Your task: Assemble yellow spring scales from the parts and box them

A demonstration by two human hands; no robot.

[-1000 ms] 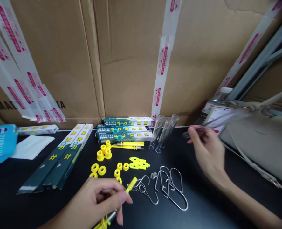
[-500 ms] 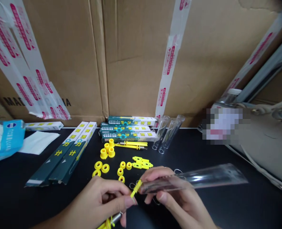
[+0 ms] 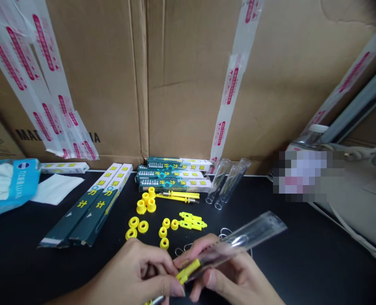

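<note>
A: Where is the yellow rod (image 3: 189,270) at this moment?

B: It is low in the middle, above the black table (image 3: 302,262). The left hand (image 3: 137,275) pinches it between thumb and fingers. Its tip is inside the mouth of the clear tube (image 3: 251,235).

A: And the tube?

B: The right hand (image 3: 238,279) closes around it near the open end, with the thumb on top. The tube slants up and to the right, away from the hands.

A: How do these two things handle, in your opinion?

B: Both look very light. The rod seems to be stiff plastic, thin, with a metal part at its lower end, so I think it can bend or slip if one pinches it far from the tip. The tube looks like thin, smooth and hard plastic. I judge it slippery and easy to crack under a strong squeeze. A light grip close to the mouth seems best.

A: What is in the containers?

B: In the held tube I see only the rod's tip; the rest looks empty. The two tubes (image 3: 226,182) lying at the back also look empty. The green boxes (image 3: 171,173) are closed, so I cannot tell what they contain. The blue pack (image 3: 9,186) at the left shows white tissue.

A: Anything loose nearby?

B: Yellow rings (image 3: 146,203) and wire hooks (image 3: 222,232) lie on the table just beyond the hands.
</note>
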